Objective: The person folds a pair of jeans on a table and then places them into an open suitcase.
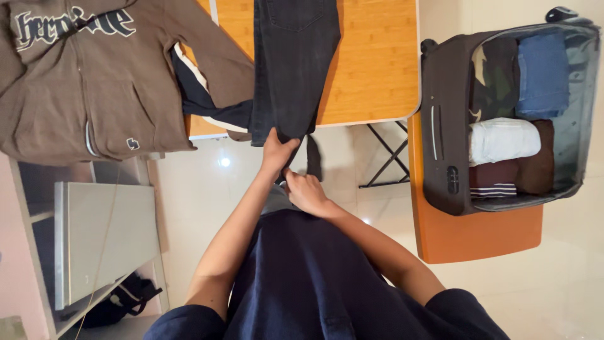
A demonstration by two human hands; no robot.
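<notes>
Both forearms reach forward and meet at the tabletop (pixel 371 69) edge. The left hand (pixel 275 153) has its grip pinched on the hem of the dark jeans (pixel 292 69) hanging over that edge. The right hand (pixel 306 191), just below, is curled shut on the same hem.

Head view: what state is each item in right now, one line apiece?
Dark jeans: laid flat on the wooden table, legs hanging over its edge.
Left hand: gripping the jeans' hem.
Right hand: closed on the fabric below.
Brown hoodie: spread out, unfolded.
Suitcase: open, filled with rolled clothes.
</notes>
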